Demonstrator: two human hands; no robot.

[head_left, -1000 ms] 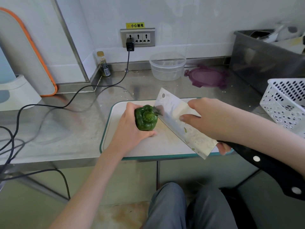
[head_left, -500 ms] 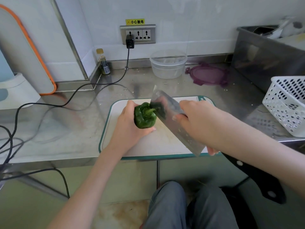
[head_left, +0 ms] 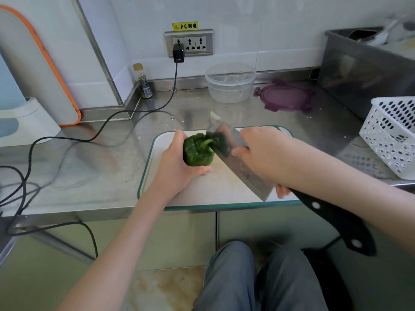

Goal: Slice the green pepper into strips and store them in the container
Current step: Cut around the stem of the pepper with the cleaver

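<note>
Cleaver (head_left: 238, 160) now lowered against the stem side of the green pepper (head_left: 197, 151), gripped by left hand (head_left: 177, 167); right hand (head_left: 262, 158) clamps the blade, first cut beginning

Bright, even daylight fills the scene. The steel counter (head_left: 94, 167) shows soft glare and blurred reflections along its back edge. Wide-angle distortion bends the wall lines. The cleaver (head_left: 238, 162) is slightly motion-blurred; shadows are faint.

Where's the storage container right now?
In the head view, the clear container sits open at the back of the steel counter against the wall, below the outlet, with its purple lid to its right.
</note>
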